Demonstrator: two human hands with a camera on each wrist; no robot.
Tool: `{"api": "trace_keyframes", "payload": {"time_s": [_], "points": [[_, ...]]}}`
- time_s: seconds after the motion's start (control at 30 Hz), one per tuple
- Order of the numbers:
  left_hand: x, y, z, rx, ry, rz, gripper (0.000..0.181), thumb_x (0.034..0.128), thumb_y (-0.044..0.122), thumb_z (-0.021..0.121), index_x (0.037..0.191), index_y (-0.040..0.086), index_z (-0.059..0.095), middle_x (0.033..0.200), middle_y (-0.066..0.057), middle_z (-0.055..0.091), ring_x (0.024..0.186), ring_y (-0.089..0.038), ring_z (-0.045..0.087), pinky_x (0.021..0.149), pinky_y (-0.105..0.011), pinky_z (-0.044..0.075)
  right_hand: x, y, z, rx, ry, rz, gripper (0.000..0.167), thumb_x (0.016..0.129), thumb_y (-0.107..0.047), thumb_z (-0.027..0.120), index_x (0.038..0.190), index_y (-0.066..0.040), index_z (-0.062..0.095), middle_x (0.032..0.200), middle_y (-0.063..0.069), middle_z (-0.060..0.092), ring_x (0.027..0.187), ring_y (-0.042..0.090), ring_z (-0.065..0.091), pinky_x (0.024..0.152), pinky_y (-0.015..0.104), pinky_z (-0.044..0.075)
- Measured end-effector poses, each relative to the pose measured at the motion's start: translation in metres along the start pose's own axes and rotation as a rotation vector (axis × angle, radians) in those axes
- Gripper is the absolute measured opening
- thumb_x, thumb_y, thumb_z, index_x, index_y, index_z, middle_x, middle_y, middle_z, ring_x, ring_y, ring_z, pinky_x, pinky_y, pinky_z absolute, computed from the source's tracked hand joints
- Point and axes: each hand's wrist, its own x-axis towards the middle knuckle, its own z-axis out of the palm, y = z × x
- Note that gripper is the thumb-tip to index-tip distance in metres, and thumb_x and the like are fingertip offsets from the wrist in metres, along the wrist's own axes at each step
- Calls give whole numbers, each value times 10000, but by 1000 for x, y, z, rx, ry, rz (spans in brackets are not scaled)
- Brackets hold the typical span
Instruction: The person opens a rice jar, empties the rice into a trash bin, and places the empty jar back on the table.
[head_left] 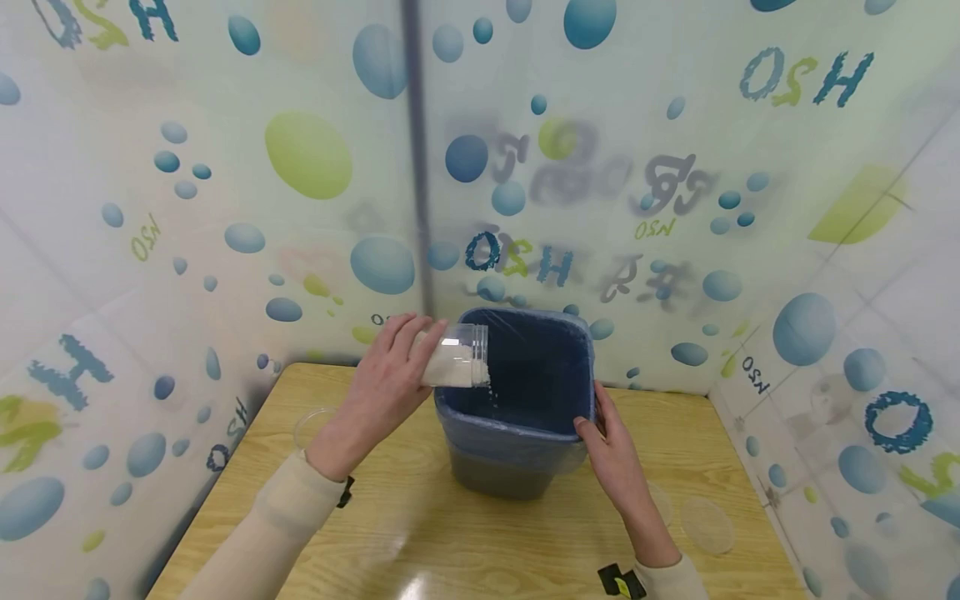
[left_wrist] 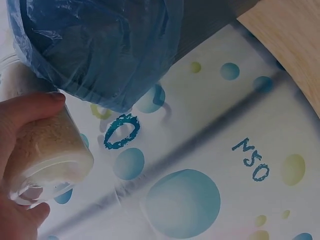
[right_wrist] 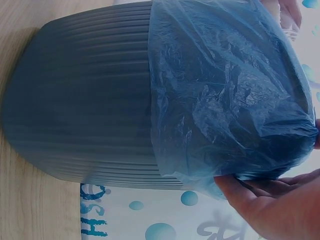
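My left hand (head_left: 382,383) grips a clear plastic jar (head_left: 454,360) tipped nearly on its side, its open mouth over the bin. White grains (head_left: 491,395) fall from the mouth, and more lie inside the jar. Beneath it, a dark ribbed trash bin (head_left: 501,477) stands on the table, lined with a blue plastic bag (head_left: 480,435) folded over its rim. My right hand (head_left: 617,457) holds the bin's right rim, thumb at the edge and fingers against the bag (right_wrist: 220,90) outside. In the left wrist view, thumb and fingers wrap the jar (left_wrist: 50,145).
A thin round translucent disc (head_left: 708,525) lies on the wooden table (head_left: 390,508) at the right, with another partly behind my right wrist. A clear round rim (head_left: 306,427) shows beside my left forearm. Bubble-printed curtains (head_left: 307,158) enclose the back and sides.
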Motion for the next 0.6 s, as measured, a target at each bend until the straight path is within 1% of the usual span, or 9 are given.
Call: {"api": "trace_keyframes", "payload": {"time_s": [0.1, 0.23, 0.37, 0.5, 0.6], "points": [[-1, -1, -1, -2, 15, 4, 936, 608, 59, 959, 1426, -1, 509, 1340, -228, 572, 1245, -431, 504, 1095, -524, 436, 0, 0, 0, -3, 0, 0, 656, 1097, -178, 480, 1658, -71, 157, 1679, 197, 246, 1499, 389, 340, 1152, 545, 349], [-1, -1, -1, -7, 31, 14, 917, 619, 60, 959, 1418, -7, 515, 1391, -222, 568, 1259, -422, 514, 1108, -519, 423, 0, 0, 0, -4, -2, -1, 655, 1099, -176, 477, 1658, -67, 154, 1679, 201, 243, 1498, 391, 341, 1149, 545, 351], [-1, 0, -1, -8, 19, 11, 898, 644, 63, 956, 1422, 5, 513, 1428, -237, 533, 1261, -427, 518, 1105, -518, 428, 0, -1, 0, 0, -3, -4, 654, 1099, -173, 476, 1658, -65, 153, 1680, 199, 241, 1501, 387, 336, 1150, 545, 351], [-1, 1, -2, -19, 8, 6, 891, 643, 36, 950, 1422, 20, 518, 1397, -255, 493, 1233, -440, 509, 1079, -522, 454, 0, -1, 0, 0, -1, -3, 655, 1097, -173, 477, 1656, -59, 154, 1682, 195, 237, 1505, 381, 331, 1155, 540, 347], [-1, 1, -2, -12, 6, 10, 865, 662, 39, 944, 1419, 22, 527, 1367, -244, 498, 1230, -429, 501, 1073, -506, 463, 0, -1, 0, 1, -2, -3, 655, 1097, -173, 478, 1655, -58, 156, 1683, 194, 235, 1506, 379, 328, 1155, 539, 347]]}}
